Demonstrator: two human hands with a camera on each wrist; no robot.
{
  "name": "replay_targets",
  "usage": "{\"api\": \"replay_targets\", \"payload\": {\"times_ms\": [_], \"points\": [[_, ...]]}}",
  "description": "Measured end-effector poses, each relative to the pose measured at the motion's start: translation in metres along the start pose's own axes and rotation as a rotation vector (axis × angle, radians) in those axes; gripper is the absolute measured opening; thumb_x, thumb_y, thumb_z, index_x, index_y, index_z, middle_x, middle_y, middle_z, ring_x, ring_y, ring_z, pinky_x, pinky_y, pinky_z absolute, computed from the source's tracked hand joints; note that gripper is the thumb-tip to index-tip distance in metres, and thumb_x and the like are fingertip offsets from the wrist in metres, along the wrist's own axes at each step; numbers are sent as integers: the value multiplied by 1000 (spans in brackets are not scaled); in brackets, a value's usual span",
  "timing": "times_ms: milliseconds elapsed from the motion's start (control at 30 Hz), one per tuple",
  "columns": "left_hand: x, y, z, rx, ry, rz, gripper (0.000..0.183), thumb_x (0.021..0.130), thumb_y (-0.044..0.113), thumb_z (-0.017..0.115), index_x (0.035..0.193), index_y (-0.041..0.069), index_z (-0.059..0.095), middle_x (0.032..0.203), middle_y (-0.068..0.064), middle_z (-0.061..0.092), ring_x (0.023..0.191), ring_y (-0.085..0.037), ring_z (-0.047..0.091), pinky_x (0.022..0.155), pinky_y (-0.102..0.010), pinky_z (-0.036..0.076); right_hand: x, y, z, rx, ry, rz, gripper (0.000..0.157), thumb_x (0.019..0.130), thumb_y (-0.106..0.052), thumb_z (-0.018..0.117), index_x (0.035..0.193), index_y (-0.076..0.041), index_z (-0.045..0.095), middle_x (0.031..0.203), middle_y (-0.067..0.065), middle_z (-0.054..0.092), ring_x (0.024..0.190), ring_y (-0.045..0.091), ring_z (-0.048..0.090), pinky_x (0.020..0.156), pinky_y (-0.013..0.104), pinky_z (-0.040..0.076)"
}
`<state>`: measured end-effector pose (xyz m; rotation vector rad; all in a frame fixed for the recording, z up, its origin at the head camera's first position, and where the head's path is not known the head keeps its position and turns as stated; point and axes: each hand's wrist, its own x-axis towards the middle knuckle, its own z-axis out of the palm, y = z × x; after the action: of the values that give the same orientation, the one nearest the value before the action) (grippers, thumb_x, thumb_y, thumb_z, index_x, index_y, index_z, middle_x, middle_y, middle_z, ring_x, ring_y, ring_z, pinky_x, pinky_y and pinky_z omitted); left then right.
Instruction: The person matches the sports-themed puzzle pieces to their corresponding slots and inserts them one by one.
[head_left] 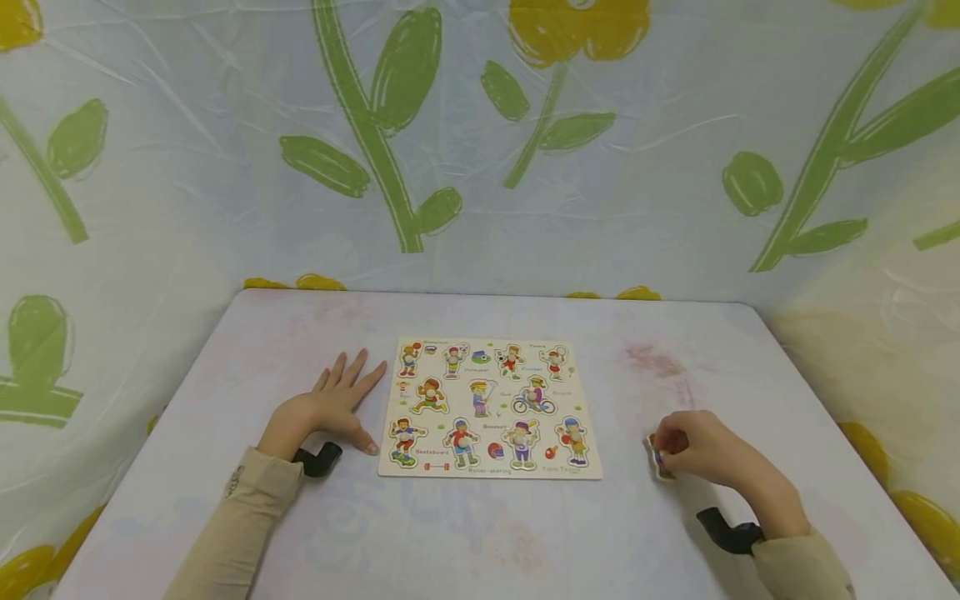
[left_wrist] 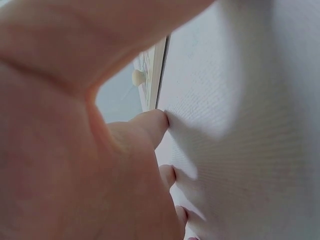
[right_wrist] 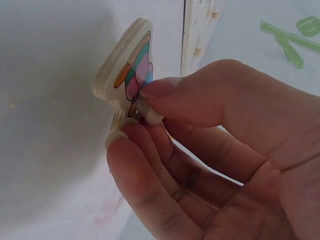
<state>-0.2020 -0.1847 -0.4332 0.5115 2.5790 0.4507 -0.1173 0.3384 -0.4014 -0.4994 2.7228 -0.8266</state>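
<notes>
A flat wooden knob puzzle board [head_left: 442, 429] lies on the table, its pieces showing cartoon children at sports, many with round knobs. Left of it, my left hand [head_left: 330, 408] rests with fingers spread, fingertips touching the tabletop close to the board's edge. My right hand [head_left: 701, 450] is well to the right of the board. Between thumb and fingers it pinches a puzzle piece [right_wrist: 122, 67] by its pale knob [right_wrist: 149, 111]. The piece is tilted in the right wrist view, with a coloured figure on its face; the fingers partly hide it.
The white table [head_left: 465, 542] has faint reddish smudges. Behind and beside it hangs a pale cloth [head_left: 600, 225] printed with green stems and yellow flowers. A black wrist mount [head_left: 318, 460] sits at the left wrist, another black mount [head_left: 727, 532] at the right.
</notes>
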Motion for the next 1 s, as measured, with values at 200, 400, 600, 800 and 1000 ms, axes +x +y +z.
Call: {"api": "replay_targets", "payload": {"times_ms": [200, 400, 600, 800, 1000], "points": [[0, -3, 1, -14, 0, 0, 132, 62, 50, 90, 160, 8, 13, 163, -25, -12, 145, -48, -19, 117, -63, -6, 9, -6, -2, 6, 1, -21, 11, 78, 2, 73, 82, -5, 65, 73, -5, 65, 64, 4, 57, 54, 24, 49], [8, -15, 8, 13, -7, -5, 136, 60, 55, 89, 161, 13, 8, 163, -20, -17, 145, -44, -24, 117, -61, -9, 19, -15, -2, -28, 19, -14, 13, 77, 1, 76, 81, -6, 66, 75, -4, 63, 65, 7, 54, 56, 23, 49], [14, -21, 13, 2, 19, 12, 138, 57, 57, 90, 161, 12, 10, 163, -21, -15, 145, -45, -23, 116, -63, -7, 27, -25, -2, -5, 14, 0, 14, 76, 2, 76, 81, -5, 66, 77, -2, 63, 66, 10, 54, 56, 24, 49], [14, -22, 14, 7, 23, 14, 138, 57, 57, 89, 161, 12, 10, 163, -21, -15, 145, -45, -23, 116, -64, -7, 40, -31, 0, -23, 11, 6, 14, 75, 0, 77, 81, -6, 66, 78, -3, 63, 69, 12, 55, 57, 24, 49], [16, -24, 16, 19, 26, 15, 137, 58, 57, 89, 161, 13, 9, 163, -21, -16, 145, -45, -23, 116, -63, -7, 51, -38, 3, 5, 15, -4, 13, 75, 2, 75, 82, -5, 66, 78, -1, 64, 69, 14, 56, 57, 25, 50]]}}
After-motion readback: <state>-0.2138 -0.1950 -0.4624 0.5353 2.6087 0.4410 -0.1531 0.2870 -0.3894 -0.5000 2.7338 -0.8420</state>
